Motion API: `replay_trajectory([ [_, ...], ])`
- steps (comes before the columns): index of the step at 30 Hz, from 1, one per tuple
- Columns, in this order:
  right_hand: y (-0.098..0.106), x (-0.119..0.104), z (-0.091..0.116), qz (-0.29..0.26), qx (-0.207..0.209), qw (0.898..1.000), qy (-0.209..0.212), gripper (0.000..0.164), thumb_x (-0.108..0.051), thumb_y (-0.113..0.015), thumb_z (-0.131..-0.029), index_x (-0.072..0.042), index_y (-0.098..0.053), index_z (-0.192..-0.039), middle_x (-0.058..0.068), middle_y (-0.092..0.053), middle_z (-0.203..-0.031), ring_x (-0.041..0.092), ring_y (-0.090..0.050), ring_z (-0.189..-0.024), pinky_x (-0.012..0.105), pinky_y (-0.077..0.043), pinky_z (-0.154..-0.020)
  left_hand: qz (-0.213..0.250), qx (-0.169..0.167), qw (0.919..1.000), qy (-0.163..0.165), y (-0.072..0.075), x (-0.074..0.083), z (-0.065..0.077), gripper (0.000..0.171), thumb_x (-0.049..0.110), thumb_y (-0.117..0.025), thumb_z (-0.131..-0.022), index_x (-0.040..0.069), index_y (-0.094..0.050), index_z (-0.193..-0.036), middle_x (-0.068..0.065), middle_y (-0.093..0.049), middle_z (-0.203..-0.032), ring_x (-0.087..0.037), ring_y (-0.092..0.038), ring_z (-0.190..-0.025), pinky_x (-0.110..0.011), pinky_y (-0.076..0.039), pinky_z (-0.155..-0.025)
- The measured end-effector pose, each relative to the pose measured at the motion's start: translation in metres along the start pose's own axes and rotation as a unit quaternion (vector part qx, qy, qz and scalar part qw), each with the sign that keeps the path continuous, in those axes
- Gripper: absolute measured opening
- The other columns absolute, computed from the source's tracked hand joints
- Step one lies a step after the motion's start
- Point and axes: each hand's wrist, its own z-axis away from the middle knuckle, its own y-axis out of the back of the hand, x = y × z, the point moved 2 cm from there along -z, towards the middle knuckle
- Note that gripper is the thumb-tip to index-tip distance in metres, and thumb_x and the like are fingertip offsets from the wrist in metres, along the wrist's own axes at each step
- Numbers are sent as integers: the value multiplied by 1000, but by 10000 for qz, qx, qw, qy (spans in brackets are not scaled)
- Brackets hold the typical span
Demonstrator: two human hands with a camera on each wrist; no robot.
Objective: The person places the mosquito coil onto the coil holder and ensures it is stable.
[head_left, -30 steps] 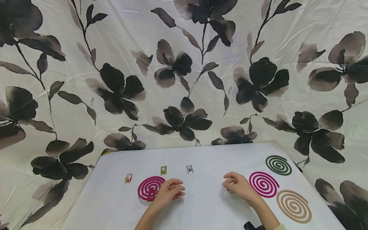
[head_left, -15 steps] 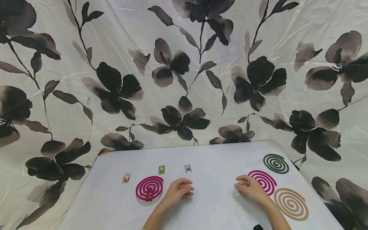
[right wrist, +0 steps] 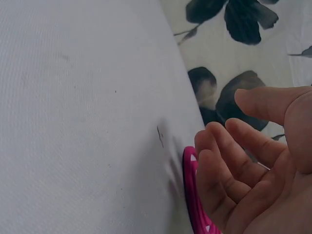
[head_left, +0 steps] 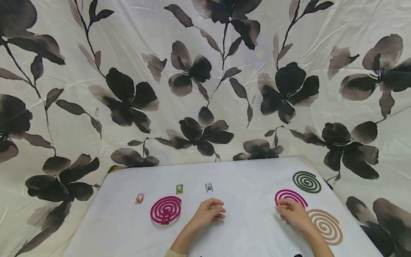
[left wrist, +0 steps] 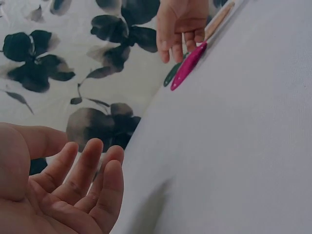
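My left hand point(head_left: 208, 212) hovers over the white table right of a magenta mosquito coil point(head_left: 166, 210), its fingers loosely bent and holding nothing. In the left wrist view the same hand's palm and parted fingers point(left wrist: 113, 183) show nothing between them. Over the near side of a second magenta mosquito coil point(head_left: 289, 194) is my right hand point(head_left: 294, 214), also holding nothing, its fingers relaxed. The right wrist view shows this magenta coil's edge just beyond the fingers. A green mosquito coil point(head_left: 307, 182) lies behind it and a tan one point(head_left: 325, 227) nearer, partly overlapped by the right forearm.
Three small flat rectangular pieces lie toward the back: a red-and-white one point(head_left: 139, 198), a green-gold one point(head_left: 179, 189) and a silver one point(head_left: 209, 187). A small dark piece point(head_left: 165, 223) shows under the left coil's front edge. A floral cloth point(head_left: 205, 89) hangs behind the table.
Both hands have moved right: the left away from the left magenta coil, the right across to overlap the right magenta coil. The view has shifted slightly. The coils stay in place.
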Motion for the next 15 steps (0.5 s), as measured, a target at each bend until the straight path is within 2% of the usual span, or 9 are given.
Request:
replay_trajectory([
  [7, 9, 6, 3, 28, 178, 9997, -164, 30, -7, -67, -90, 9, -59, -115, 9, -64, -87, 16, -59, -64, 26, -50, -52, 30, -40, 10000, 51, -10, -2, -6, 27, 8, -57, -95, -11, -56, -114, -13, -69, -92, -21, -69, -77, -32, -58, -70],
  [11, 13, 12, 5, 38, 224, 9993, -311, 30, -6, -67, -90, 9, -59, -115, 6, -65, -86, 17, -59, -64, 26, -51, -53, 65, -86, 9998, 166, -17, -5, -7, 26, 8, -57, -94, -9, -57, -114, -10, -69, -90, -21, -69, -77, -30, -58, -69],
  [15, 16, 15, 5, 149, 198, 9993, -280, 32, -8, -68, -90, 10, -59, -114, 6, -66, -87, 18, -59, -65, 27, -51, -52, 161, -93, 9994, 292, -23, -8, -8, 26, 9, -58, -93, -7, -57, -114, -9, -68, -90, -21, -69, -77, -30, -57, -68],
])
